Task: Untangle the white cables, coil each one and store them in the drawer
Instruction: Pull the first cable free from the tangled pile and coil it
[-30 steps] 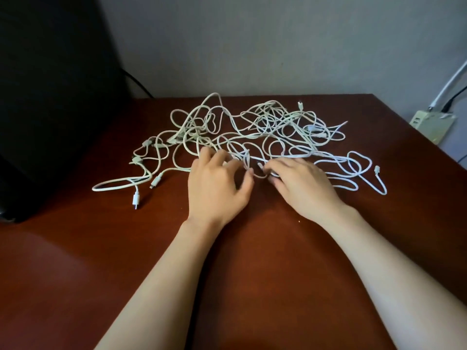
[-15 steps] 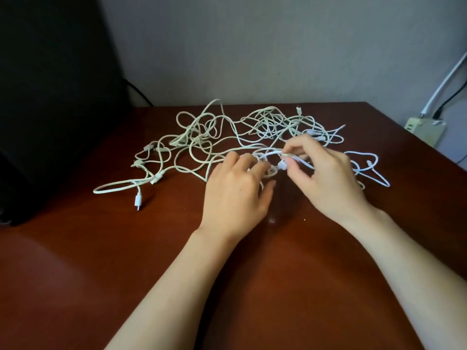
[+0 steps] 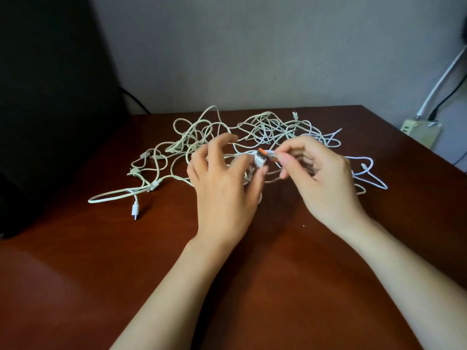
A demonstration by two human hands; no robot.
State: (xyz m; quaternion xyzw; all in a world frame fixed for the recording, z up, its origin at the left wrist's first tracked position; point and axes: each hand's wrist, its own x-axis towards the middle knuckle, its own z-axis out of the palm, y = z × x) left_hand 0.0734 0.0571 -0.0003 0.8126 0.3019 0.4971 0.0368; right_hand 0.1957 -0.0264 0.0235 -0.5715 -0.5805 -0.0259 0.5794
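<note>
A tangle of white cables (image 3: 255, 132) lies across the far half of the dark red-brown table (image 3: 126, 261). My right hand (image 3: 321, 180) pinches one cable just behind its plug, a white USB connector with an orange tip (image 3: 261, 157), and holds it a little above the pile. My left hand (image 3: 222, 188) hovers beside the plug with spread, slightly bent fingers, its thumb close to the connector. One cable end with a small plug (image 3: 135, 209) trails off at the front left. No drawer is in view.
A large black object (image 3: 50, 97) stands at the left edge of the table. A beige power strip (image 3: 422, 130) with wires sits past the table's right back corner. A grey wall runs behind the table.
Both hands rose from the table. My right hand lifted a cable end so the orange-tipped plug shows. My left hand opened its fingers and came up beside it.
</note>
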